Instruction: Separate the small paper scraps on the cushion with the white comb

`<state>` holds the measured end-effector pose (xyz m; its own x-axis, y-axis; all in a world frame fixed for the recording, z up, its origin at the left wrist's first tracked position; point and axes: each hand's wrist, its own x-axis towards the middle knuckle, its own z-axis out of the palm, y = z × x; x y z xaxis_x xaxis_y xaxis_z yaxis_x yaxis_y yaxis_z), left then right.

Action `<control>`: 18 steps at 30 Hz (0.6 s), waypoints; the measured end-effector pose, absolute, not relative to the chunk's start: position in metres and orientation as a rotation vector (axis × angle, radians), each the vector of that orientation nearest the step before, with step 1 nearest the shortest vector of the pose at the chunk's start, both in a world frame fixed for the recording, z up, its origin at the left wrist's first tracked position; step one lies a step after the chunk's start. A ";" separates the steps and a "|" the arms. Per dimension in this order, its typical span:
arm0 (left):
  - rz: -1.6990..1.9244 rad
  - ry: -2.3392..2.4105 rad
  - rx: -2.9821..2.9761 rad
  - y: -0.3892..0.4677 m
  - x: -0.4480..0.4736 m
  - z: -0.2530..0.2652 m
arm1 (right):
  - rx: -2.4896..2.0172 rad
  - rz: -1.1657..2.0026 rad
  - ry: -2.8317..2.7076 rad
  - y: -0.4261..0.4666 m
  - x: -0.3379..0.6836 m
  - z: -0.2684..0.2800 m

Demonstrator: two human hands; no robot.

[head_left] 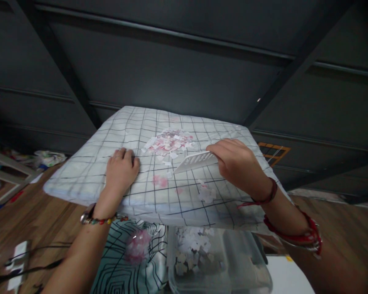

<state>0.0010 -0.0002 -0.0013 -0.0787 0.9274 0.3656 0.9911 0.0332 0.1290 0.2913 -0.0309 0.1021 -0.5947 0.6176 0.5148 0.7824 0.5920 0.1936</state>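
My right hand (236,163) is closed on one end of a flat white slotted piece (194,161), which stands tilted with its lower edge near the checkered cloth (110,130). Left of that piece, my left hand (121,167) lies palm down on the cloth, holding nothing. Between and beyond the hands sits a heap of small white and pink paper scraps (171,142), a few of them straying toward me. A smaller cluster of white scraps (206,192) lies close to the front edge, below the slotted piece. Pink patches (160,181) show on the cloth nearby.
Below the front edge is a clear plastic box (245,261) holding paper scraps. Beside it, a pink translucent bundle (138,245) rests on patterned teal fabric (116,261). A dark panelled wall (171,73) stands behind. A white power strip (18,261) with cables lies on the wooden floor.
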 end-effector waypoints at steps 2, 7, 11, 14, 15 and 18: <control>-0.530 -2.133 -1.996 0.000 0.001 -0.002 | -1.127 -0.561 -2.447 -0.033 0.293 0.103; -0.503 -2.152 -2.006 0.000 0.001 -0.001 | -1.144 -0.572 -2.477 -0.038 0.294 0.101; -0.525 -2.150 -2.004 -0.001 0.002 0.000 | -1.134 -0.571 -2.470 -0.037 0.290 0.098; -0.525 -2.157 -2.005 -0.001 0.002 0.001 | -1.133 -0.581 -2.458 -0.035 0.287 0.098; -0.518 -2.161 -2.010 -0.001 0.002 0.001 | -1.129 -0.580 -2.454 -0.035 0.286 0.098; -0.493 -2.178 -2.020 -0.001 0.002 0.003 | -1.111 -0.570 -2.453 -0.034 0.284 0.098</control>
<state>0.0024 -0.0011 0.0028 -0.0950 0.9451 0.3127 0.9877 0.0502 0.1483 0.2840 -0.0342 0.0982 -0.6116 0.6141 0.4988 0.7711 0.6037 0.2023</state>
